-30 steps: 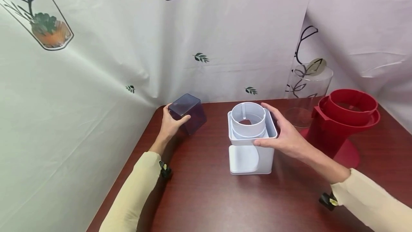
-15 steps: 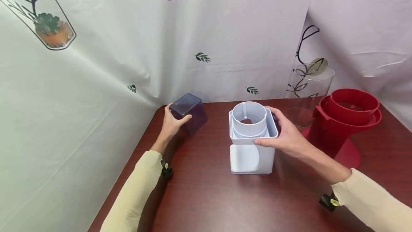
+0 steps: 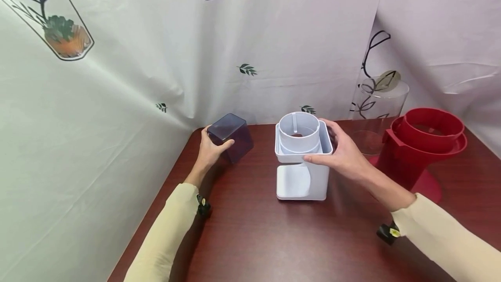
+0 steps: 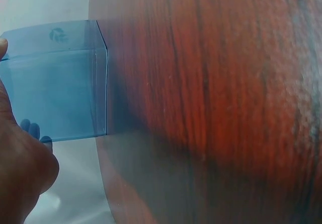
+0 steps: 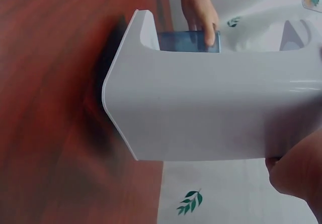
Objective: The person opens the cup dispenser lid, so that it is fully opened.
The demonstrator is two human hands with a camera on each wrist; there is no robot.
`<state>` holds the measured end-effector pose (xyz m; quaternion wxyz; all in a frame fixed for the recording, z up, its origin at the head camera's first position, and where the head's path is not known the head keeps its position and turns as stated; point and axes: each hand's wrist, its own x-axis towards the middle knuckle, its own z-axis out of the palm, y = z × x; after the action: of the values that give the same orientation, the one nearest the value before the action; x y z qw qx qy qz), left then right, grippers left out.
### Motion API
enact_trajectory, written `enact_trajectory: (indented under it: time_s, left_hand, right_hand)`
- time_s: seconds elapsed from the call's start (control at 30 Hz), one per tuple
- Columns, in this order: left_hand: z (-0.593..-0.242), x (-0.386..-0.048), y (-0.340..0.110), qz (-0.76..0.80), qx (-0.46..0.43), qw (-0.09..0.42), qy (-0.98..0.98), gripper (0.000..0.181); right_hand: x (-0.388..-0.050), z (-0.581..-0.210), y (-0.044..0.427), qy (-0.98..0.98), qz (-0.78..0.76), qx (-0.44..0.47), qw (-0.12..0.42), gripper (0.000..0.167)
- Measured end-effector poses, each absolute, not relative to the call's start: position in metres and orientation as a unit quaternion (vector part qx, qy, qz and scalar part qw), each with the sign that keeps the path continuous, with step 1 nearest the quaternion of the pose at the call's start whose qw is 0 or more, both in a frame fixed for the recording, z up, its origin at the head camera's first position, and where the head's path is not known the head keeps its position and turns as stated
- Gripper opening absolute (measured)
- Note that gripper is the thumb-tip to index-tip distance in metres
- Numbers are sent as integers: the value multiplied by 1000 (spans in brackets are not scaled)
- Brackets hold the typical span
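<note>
My left hand grips a see-through dark blue square box at the far left of the table, thumb on the near side. In the left wrist view the same box shows its walls, with fingers visible through it. My right hand holds a white plastic stand by the square rim at its top, thumb along the front. A round open collar rises from that rim. In the right wrist view the base of the stand appears raised off the table, with a dark shadow beneath.
Right of the white stand is a red plastic stand with a round collar on top. A clear cylinder stands behind it. White cloth with plant prints hangs along the back and left edges of the wooden table.
My right hand has lifted the white stand and shifted it slightly away and to the left. The left hand and blue box have stayed nearly still.
</note>
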<state>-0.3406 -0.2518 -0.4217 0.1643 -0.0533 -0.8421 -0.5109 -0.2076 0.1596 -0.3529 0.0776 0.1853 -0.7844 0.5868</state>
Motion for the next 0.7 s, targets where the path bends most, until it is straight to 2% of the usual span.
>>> enact_trajectory:
  time_s: [0.7]
  left_hand:
    - [-422, -340, -251, -515, -54, 162, -840, 101]
  right_hand:
    - [-278, -357, 123, -751, 634, 152, 103, 94]
